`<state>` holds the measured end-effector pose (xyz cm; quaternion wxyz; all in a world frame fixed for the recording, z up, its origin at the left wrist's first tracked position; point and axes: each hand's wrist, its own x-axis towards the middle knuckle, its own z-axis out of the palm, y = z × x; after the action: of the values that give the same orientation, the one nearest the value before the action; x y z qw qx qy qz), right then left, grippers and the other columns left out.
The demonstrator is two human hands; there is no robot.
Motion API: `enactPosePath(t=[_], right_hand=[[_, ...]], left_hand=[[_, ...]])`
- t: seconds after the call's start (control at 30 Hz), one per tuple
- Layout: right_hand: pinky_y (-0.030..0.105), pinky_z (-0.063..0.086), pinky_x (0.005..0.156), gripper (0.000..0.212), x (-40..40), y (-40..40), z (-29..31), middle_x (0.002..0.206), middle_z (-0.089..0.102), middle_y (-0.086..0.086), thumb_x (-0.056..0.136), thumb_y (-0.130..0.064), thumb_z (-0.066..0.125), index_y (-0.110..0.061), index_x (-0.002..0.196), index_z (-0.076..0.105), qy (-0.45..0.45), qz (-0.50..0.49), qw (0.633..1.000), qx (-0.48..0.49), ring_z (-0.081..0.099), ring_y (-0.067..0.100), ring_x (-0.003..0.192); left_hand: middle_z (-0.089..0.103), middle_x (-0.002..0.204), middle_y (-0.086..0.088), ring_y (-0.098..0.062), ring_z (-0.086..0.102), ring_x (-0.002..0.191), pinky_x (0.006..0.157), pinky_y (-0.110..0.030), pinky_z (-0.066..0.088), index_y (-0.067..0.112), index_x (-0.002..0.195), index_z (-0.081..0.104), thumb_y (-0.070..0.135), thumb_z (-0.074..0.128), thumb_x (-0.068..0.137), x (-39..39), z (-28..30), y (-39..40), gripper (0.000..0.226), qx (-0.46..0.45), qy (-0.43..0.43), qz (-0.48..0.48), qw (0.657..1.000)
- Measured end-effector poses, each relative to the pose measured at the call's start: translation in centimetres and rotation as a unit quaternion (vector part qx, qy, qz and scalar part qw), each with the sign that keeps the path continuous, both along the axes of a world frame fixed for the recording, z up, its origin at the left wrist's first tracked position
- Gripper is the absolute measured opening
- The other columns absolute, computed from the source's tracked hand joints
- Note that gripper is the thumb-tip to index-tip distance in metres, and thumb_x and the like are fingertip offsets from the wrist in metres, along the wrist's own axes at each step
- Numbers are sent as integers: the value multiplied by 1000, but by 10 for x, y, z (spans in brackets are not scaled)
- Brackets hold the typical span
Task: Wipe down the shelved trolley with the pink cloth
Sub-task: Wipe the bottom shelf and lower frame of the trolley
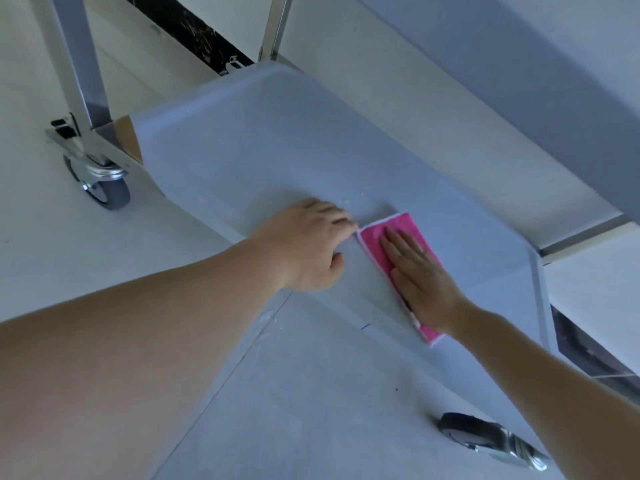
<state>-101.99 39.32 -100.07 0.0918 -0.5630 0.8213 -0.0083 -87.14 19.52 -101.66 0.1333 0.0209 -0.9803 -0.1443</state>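
Observation:
The trolley's lowest shelf point(263, 140) is a pale grey tray with a raised rim, close above the floor. A folded pink cloth point(401, 233) with a white edge lies flat on the shelf near its front rim. My right hand point(419, 275) presses on the cloth with straight fingers. My left hand point(308, 244) rests on the front rim just left of the cloth, fingers curled over the edge onto the shelf, thumb on the outer side.
A metal upright point(81, 60) rises at the left above a caster wheel point(104, 188). Another caster point(485, 441) shows at the lower right. A second upright point(277, 26) stands at the back. The shelf above point(519, 64) overhangs on the right. Pale floor tiles surround the trolley.

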Motion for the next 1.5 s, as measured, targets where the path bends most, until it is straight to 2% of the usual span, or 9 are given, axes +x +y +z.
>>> enactPosePath(t=[0.2,0.37,0.5,0.7,0.8,0.93,1.13,1.37,1.5], right_hand=[[41,6,119,51,41,21,2,156,11,-3,97,-37,20,-24,145,12,-31,49,998,4,2,19,146],[40,6,119,50,42,20,4,156,8,-8,97,-37,19,-28,145,11,-35,41,999,-3,0,14,146],[45,8,119,51,42,22,2,156,10,-5,97,-37,19,-25,146,12,-34,41,999,-6,1,15,146],[49,12,117,52,47,18,3,157,9,-1,97,-38,17,-21,147,11,-23,46,999,6,1,19,146],[46,8,119,52,52,1,2,158,5,-2,98,-38,15,-23,147,8,-13,71,997,18,-2,18,146],[38,1,120,52,59,-23,3,157,1,-6,97,-40,14,-26,146,4,-17,85,996,24,-6,15,145],[30,-2,118,50,45,-23,9,155,-1,-10,98,-30,24,-30,144,3,-32,98,994,32,-6,8,145],[20,-4,115,47,-22,-51,-1,152,6,-6,101,-18,32,-25,142,11,5,-11,1000,-4,5,12,144],[22,0,116,46,-76,-79,-3,156,13,9,101,-9,32,-7,145,20,28,-87,996,-1,9,18,144]], left_hand=[[56,130,0,-18,45,122,104,-27,27,15,118,58,29,29,73,0,1,-3,55,38,21,18,999],[50,137,1,-17,42,129,102,-27,33,15,125,56,23,43,86,2,7,-10,41,82,12,13,996],[60,125,-3,-26,55,113,91,-36,47,14,113,63,31,37,83,17,16,-50,44,-5,26,21,999],[55,134,-1,-28,48,123,103,-38,38,16,122,60,32,37,87,38,6,-100,45,6,5,82,997],[52,139,-1,-23,45,128,109,-33,30,17,126,58,25,45,91,38,0,-98,38,3,14,68,998],[52,139,-3,-23,46,128,109,-31,28,16,127,58,31,36,86,39,0,-99,49,-9,12,62,998],[46,144,6,-11,37,134,111,-24,23,24,132,53,28,44,89,35,-5,-102,44,34,-6,66,997],[41,147,8,-9,33,136,112,-23,18,27,134,50,31,40,91,34,-3,-104,44,29,-17,60,998],[39,148,8,-10,33,137,112,-24,19,29,135,48,33,40,91,33,-3,-104,44,22,-19,56,998]])
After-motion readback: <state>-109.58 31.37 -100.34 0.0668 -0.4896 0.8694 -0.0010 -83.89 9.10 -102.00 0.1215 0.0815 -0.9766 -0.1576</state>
